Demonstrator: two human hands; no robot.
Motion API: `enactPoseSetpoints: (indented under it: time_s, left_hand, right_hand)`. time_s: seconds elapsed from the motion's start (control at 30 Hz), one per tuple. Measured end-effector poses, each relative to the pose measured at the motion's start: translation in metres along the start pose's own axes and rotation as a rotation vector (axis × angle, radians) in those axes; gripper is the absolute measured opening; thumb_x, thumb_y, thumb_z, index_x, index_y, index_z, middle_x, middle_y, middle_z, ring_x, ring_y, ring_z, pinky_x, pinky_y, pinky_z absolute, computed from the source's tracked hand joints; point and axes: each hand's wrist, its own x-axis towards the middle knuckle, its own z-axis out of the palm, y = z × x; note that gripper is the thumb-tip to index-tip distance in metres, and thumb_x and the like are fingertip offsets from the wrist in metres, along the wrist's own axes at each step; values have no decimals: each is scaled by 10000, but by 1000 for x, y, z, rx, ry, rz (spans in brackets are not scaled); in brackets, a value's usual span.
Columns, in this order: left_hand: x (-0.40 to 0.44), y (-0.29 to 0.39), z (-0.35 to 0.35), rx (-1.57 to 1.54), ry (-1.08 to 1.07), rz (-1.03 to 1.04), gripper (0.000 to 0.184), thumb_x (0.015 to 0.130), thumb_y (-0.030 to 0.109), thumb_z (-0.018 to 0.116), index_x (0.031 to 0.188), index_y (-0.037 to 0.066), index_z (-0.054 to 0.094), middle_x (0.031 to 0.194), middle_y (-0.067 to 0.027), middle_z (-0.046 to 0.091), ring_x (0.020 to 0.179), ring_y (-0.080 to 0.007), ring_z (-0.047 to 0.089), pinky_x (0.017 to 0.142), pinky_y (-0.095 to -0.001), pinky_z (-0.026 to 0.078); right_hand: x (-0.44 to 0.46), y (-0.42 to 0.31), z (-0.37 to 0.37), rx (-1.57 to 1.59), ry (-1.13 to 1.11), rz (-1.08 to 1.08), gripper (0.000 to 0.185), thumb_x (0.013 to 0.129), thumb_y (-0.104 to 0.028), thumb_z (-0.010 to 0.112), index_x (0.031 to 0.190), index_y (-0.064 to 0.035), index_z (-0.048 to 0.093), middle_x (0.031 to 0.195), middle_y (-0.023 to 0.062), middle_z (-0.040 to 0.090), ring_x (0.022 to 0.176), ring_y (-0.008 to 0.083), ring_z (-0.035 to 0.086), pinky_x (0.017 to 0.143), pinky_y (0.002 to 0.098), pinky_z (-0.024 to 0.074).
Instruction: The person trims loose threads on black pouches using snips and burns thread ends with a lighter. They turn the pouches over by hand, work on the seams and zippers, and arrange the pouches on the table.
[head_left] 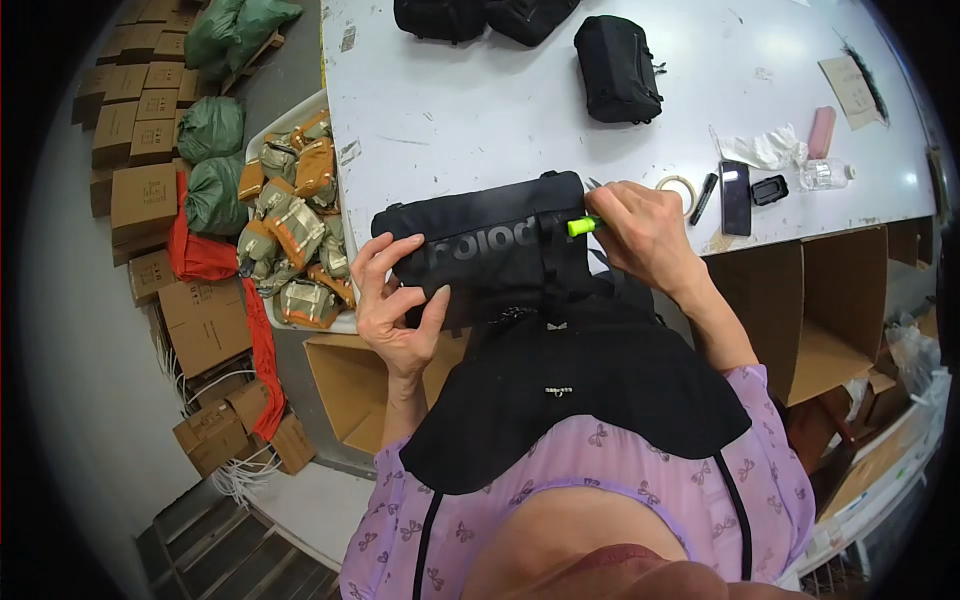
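Note:
A black bag point(480, 262) with grey lettering on its side lies at the table's near edge, in front of my body. At its left end my left hand point(398, 315) grips the bag, fingers on top and thumb lower on the front. Over the bag's right end is my right hand point(645, 232), its fingers closed round a small tool with a bright yellow-green end point(583, 225). A thin pointed metal tip shows just above those fingers. The palm hides the rest of the tool, so its kind is unclear. Black straps hang near the bag's right side.
More black bags point(618, 70) stand on the white table point(450, 130). To the right lie a phone point(736, 198), a marker point(704, 199), a tape roll point(677, 188) and a plastic bottle point(826, 175). Left is a bin of orange-and-khaki bags point(300, 225); cartons point(150, 205) are stacked beyond.

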Motion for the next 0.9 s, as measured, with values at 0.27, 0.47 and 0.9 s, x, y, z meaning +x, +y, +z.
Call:
enactPoseSetpoints:
  time_s: [0.27, 0.47, 0.9]
  left_hand:
    - [-4, -3, 0, -69, -10, -50, 226, 636, -11, 756, 561, 47, 551, 1129, -103, 667, 1163, -305, 495, 599, -261, 396]
    - [-6, 0, 0, -85, -27, -100, 227, 658, -10, 740, 565, 21, 535, 1145, -125, 654, 1175, -316, 496, 782, -334, 395]
    - [-38, -59, 22, -657, -6, -522, 120, 744, -3, 670, 632, -11, 629, 1248, -189, 590, 1041, -198, 585, 966, -329, 408]
  right_hand:
    - [-8, 15, 19, 676, 151, 488, 121, 854, -66, 646, 825, -2, 548, 588, 11, 485, 517, 91, 434, 491, 265, 351]
    - [-17, 12, 22, 1053, 115, 723, 138, 914, -123, 628, 845, -7, 597, 618, -64, 454, 561, 20, 386, 494, 220, 303]
    - [-22, 9, 34, 1470, 95, 891, 133, 937, -151, 616, 908, -22, 607, 628, -76, 410, 521, 12, 329, 468, 187, 235]
